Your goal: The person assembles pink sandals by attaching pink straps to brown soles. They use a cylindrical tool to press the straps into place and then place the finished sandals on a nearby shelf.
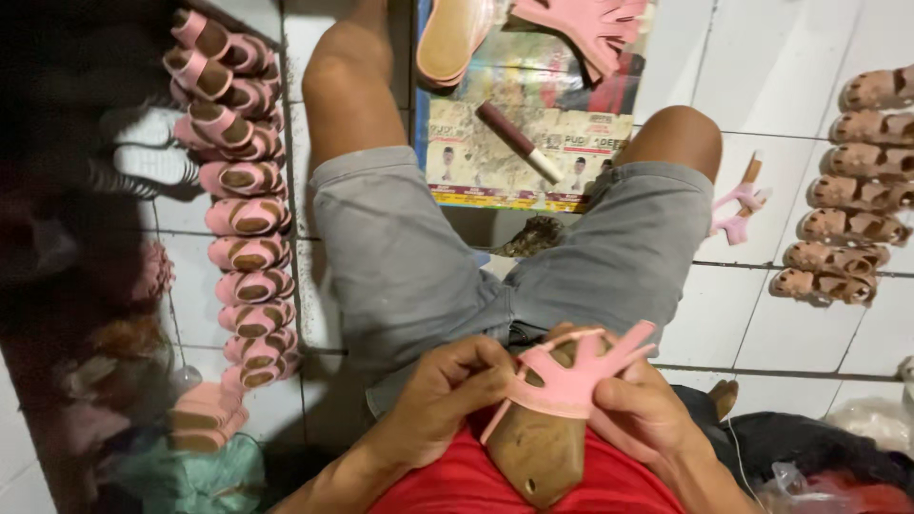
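A brown wooden shoe last (538, 447) rests in my lap against my red shirt. A pink strappy sandal upper (574, 376) is draped over its top. My left hand (447, 395) pinches the upper's left edge against the last. My right hand (647, 414) holds the last and the upper's right straps from the side. Both hands sit just in front of my grey shorts (409, 257).
A row of finished pink sandals (243, 219) lines the tiled floor at left. Brown sandals (852, 209) lie in a row at right. Ahead lie a printed sheet (495, 152) with a brush (519, 143), a sole (452, 38) and pink uppers (590, 24). Plastic bags (838, 466) sit lower right.
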`<action>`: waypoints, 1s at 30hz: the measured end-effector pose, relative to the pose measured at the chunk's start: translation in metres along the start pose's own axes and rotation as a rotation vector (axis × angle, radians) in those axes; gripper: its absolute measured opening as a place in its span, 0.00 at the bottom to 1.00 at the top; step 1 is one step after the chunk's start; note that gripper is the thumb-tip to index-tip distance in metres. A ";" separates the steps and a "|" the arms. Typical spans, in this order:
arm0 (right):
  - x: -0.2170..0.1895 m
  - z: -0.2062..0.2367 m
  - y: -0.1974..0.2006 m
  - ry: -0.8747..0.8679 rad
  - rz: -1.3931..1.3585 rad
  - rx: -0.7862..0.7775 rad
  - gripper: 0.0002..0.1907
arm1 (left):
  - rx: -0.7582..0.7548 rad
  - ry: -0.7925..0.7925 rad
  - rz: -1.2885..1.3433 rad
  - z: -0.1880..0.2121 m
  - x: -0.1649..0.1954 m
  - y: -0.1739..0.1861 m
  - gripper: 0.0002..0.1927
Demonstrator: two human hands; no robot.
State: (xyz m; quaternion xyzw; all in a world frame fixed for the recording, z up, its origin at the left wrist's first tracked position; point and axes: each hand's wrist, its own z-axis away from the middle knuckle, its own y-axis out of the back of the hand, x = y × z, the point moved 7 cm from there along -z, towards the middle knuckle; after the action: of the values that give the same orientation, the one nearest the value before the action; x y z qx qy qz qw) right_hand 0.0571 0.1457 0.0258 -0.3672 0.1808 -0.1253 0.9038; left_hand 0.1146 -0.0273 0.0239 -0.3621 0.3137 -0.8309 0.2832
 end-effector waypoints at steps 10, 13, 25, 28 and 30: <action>0.001 0.018 0.015 0.105 0.132 -0.056 0.34 | -0.021 -0.112 -0.180 0.006 0.019 -0.011 0.12; -0.016 0.025 0.002 0.282 0.540 -0.192 0.30 | -0.209 -0.048 -0.147 -0.003 0.025 -0.023 0.31; -0.041 0.009 -0.059 0.116 0.792 0.003 0.53 | -0.160 0.034 -0.105 -0.003 0.074 -0.036 0.51; -0.038 -0.003 -0.074 0.056 0.868 -0.002 0.52 | 0.030 -0.057 -0.272 0.021 0.078 -0.039 0.44; -0.041 -0.009 -0.088 0.086 0.986 -0.061 0.51 | 0.269 -0.068 -0.534 0.026 0.076 -0.029 0.38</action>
State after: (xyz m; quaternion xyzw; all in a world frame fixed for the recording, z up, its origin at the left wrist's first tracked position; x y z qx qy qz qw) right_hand 0.0082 0.0935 0.0918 -0.2586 0.3736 0.3076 0.8361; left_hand 0.0836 -0.0693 0.0911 -0.4185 0.0852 -0.8974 0.1104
